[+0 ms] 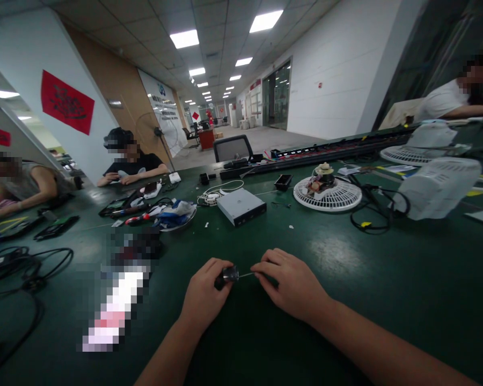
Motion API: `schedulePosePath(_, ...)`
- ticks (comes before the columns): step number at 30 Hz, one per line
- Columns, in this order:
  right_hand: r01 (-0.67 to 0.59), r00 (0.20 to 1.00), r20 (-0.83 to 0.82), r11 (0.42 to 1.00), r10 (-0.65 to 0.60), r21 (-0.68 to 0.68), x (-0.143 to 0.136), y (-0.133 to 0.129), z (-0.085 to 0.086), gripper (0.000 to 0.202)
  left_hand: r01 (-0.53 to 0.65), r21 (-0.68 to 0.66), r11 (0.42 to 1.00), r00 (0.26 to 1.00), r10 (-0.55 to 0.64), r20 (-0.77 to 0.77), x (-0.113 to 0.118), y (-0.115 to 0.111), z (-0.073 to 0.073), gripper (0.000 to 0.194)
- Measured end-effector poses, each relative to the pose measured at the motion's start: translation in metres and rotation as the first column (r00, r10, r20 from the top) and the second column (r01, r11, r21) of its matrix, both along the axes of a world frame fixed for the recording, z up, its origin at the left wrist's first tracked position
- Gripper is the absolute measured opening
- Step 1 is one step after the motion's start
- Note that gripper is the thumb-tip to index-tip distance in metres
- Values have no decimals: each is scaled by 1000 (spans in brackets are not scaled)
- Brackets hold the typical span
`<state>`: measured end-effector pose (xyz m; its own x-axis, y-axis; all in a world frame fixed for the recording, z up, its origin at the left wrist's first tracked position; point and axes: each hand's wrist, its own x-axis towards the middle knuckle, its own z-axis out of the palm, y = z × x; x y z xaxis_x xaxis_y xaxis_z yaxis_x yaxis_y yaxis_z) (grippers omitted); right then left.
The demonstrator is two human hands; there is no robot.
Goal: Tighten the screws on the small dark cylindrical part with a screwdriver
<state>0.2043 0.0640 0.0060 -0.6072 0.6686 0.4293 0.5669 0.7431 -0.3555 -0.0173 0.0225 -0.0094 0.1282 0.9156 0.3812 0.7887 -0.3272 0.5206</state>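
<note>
My left hand (207, 287) is closed around a short dark cylinder (230, 274) with a shiny end, just above the green table. A thin metal rod (245, 275) runs from that end towards the right. Its far end is pinched between the fingertips of my right hand (284, 276). Whether rod and cylinder are one piece, I cannot tell. Beyond both hands lies a silver optical disc drive (241, 206) with a black front.
A white fan grille (328, 195) with a motor on it stands at the back right, near black cables (372, 222) and a white plastic housing (437, 187). Left are a metal plate with blue cloth (177, 214) and more cables (36, 279). Several people sit around the table.
</note>
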Motion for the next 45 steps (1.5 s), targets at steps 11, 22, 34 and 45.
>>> schedulePosePath(11, 40, 999, -32, 999, -39, 11, 1, 2, -3, 20, 12, -4, 1000, 1000, -12, -20, 0, -1, 0, 28)
schedulePosePath(22, -19, 1000, 16, 999, 20, -48, 3, 1, 3, 17, 14, -12, 1000, 999, -14, -52, 1, -2, 2, 29)
schedulePosePath(34, 59, 994, 99, 997, -54, -56, 1, 1, 4, 20, 26, -56, 998, 998, -29, -63, 4, -4, 3, 29)
schedulePosePath(45, 262, 954, 178, 960, -242, -101, -3, -3, 4, 25, -65, -64, 996, 997, 62, -48, 5, -2, 0, 30)
